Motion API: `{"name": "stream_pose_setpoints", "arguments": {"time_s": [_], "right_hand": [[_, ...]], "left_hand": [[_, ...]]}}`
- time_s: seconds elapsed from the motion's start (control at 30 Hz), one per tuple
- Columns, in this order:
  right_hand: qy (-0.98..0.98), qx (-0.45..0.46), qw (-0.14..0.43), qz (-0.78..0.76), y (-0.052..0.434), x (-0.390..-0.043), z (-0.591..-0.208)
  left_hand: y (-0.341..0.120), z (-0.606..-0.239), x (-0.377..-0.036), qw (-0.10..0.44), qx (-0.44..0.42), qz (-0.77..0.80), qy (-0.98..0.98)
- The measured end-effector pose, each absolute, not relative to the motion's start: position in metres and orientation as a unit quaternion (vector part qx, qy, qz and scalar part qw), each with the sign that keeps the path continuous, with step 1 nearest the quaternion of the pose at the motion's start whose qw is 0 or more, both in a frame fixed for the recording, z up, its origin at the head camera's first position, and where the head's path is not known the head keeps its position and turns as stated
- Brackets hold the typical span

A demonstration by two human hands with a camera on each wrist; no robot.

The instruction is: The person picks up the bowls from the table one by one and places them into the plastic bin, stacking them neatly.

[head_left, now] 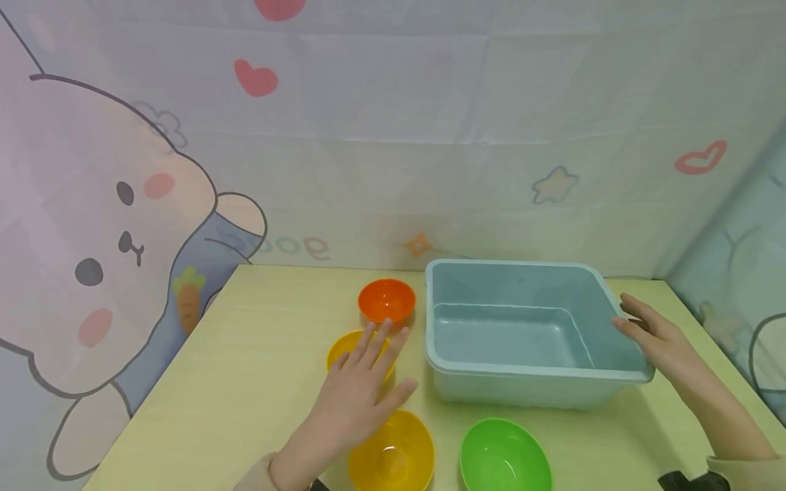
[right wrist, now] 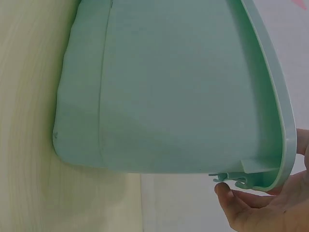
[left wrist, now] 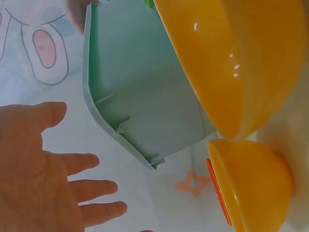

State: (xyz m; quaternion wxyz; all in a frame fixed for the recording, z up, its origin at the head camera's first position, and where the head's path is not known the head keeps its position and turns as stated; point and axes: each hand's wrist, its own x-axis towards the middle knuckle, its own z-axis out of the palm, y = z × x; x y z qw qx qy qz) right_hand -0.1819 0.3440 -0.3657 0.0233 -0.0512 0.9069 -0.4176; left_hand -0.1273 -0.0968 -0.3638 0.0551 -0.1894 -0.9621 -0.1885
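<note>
We count four bowls: one orange bowl (head_left: 387, 300), two yellow bowls (head_left: 393, 451) (head_left: 341, 346) and one green bowl (head_left: 505, 457). We see one blue-green tub (head_left: 528, 375) and two hands (head_left: 356, 395) (head_left: 657, 337).

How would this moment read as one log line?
left hand open above yellow bowls | right hand holds tub rim | tub empty

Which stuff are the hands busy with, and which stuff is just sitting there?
Busy with:
left hand, open over the smaller yellow bowl
right hand, holding the rim of the blue-green tub

Just sitting:
orange bowl
bigger yellow bowl
green bowl
table
</note>
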Motion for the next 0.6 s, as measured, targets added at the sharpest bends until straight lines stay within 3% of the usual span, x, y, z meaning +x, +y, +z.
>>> {"name": "stream_pose_setpoints", "arguments": {"time_s": [0.6], "right_hand": [[0.883,-0.043,0.053,-0.465,0.358,-0.178,-0.377]], "left_hand": [[-0.083,-0.366,-0.121,0.042,-0.214,-0.187,-0.958]]}}
